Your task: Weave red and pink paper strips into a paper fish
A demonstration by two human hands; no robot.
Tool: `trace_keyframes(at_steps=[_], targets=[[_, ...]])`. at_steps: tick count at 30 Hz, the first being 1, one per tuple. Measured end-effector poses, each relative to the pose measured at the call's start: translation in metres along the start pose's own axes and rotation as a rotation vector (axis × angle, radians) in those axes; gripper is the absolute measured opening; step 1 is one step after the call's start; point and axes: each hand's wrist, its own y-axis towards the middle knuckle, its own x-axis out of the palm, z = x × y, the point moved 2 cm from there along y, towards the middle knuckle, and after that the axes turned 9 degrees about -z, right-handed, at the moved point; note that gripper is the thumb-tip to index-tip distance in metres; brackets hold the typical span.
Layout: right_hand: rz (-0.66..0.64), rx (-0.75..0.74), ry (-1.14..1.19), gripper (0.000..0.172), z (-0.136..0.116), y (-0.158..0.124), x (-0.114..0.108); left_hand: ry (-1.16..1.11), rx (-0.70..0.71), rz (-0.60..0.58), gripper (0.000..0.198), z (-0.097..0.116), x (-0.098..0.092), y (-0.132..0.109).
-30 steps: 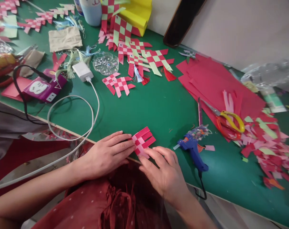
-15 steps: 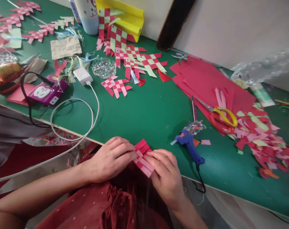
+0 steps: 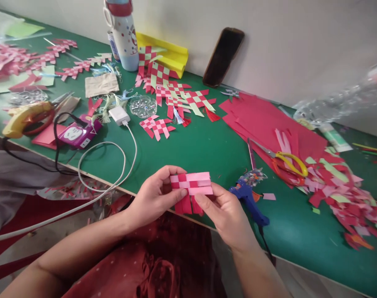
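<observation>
Between my hands is a small weave of pink and red paper strips (image 3: 191, 184), checkered at its left part. Its pink strip ends point right and its red ends hang down toward me. My left hand (image 3: 159, 191) pinches the checkered left side, thumb on the front. At the right, my right hand (image 3: 224, 209) holds the lower right of the weave with thumb in front and fingers behind. The piece is held above the table's near edge. Just right of my right hand lies a blue glue gun (image 3: 249, 198) with a cluttered tip.
Finished checkered paper fish (image 3: 159, 126) lie beyond my hands, near a bead case (image 3: 143, 106). Scissors (image 3: 289, 161) rest on red paper sheets (image 3: 269, 116), beside a heap of paper scraps (image 3: 346, 190). A white cable (image 3: 123, 165) loops at the left. A phone (image 3: 223, 57) leans on the wall.
The woven paper has been turned, so its pink ends now point right and its red ends down. Both hands have shifted their hold on it, and the view has tilted up.
</observation>
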Motion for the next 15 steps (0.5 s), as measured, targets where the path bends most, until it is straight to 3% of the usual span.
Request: trace_keyframes(at_steps=[10,15], targets=[[-0.174,0.125,-0.155,0.022,-0.004,0.018,0.007,0.118,-0.049,-0.125,0.039,0.013,-0.023,0.010],[-0.200,0.163,-0.099,0.022,0.000,0.017,0.012,0.150,-0.002,-0.027,0.034,0.008,-0.025,0.015]])
